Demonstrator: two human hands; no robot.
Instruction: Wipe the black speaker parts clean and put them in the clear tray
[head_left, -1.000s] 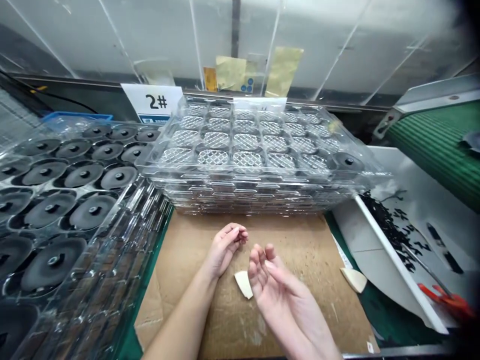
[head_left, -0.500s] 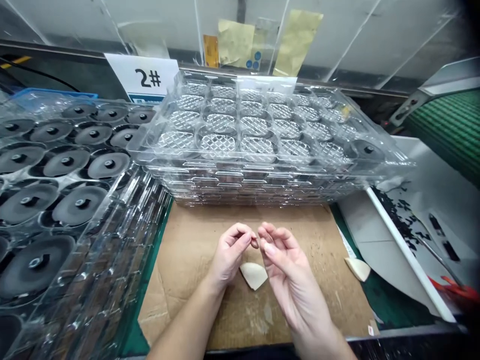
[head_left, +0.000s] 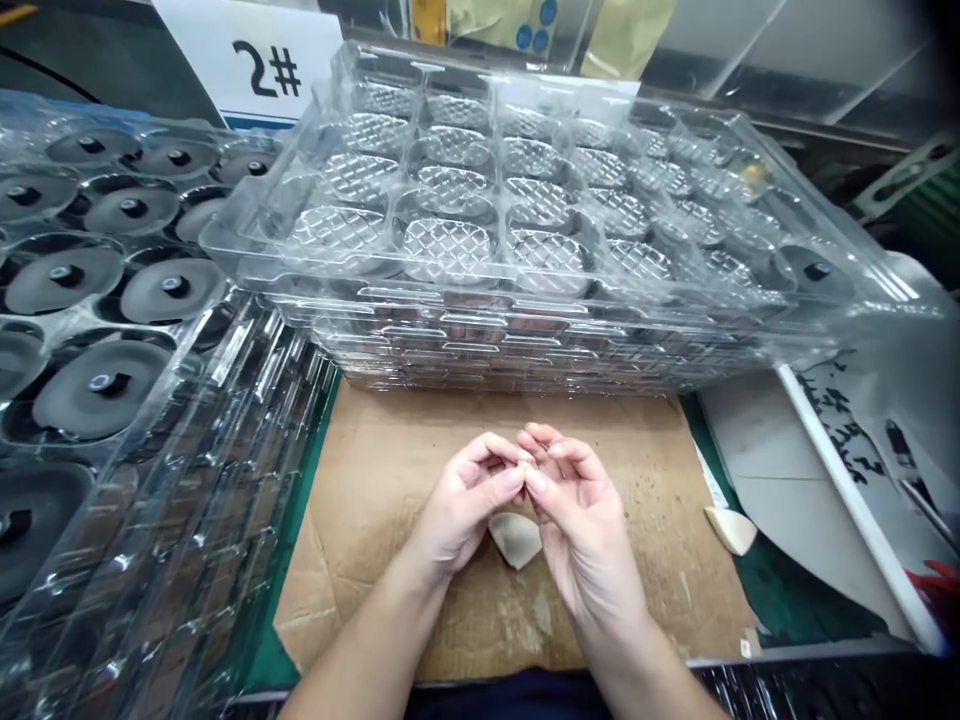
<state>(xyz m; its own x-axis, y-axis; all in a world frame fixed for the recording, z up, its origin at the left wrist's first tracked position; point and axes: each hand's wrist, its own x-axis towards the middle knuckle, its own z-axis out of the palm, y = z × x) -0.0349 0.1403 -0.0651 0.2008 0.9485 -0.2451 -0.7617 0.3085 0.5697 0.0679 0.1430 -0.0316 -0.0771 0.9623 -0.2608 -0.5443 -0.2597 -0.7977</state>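
My left hand (head_left: 472, 500) and my right hand (head_left: 581, 510) meet fingertip to fingertip above a sheet of cardboard (head_left: 390, 600). Thumb and index finger are pinched on each hand; whatever lies between them is too small or too hidden to make out. Just below the fingertips, a cream-coloured wedge-shaped piece (head_left: 515, 540) rests on the cardboard, partly covered by the hands. A similar cream wedge (head_left: 730, 530) lies to the right, at the cardboard's edge.
A stack of clear plastic trays (head_left: 540, 265) stands behind the cardboard. To the left, more trays hold round dark discs with centre posts (head_left: 101, 385). On the right, a white bin (head_left: 855, 500) contains small black pieces. A "2#" sign (head_left: 262, 70) stands at the back left.
My hands have come together, with the right fingertips now touching the left ones. The head view has tilted down and moved closer to the trays. The wedges appear unmoved.
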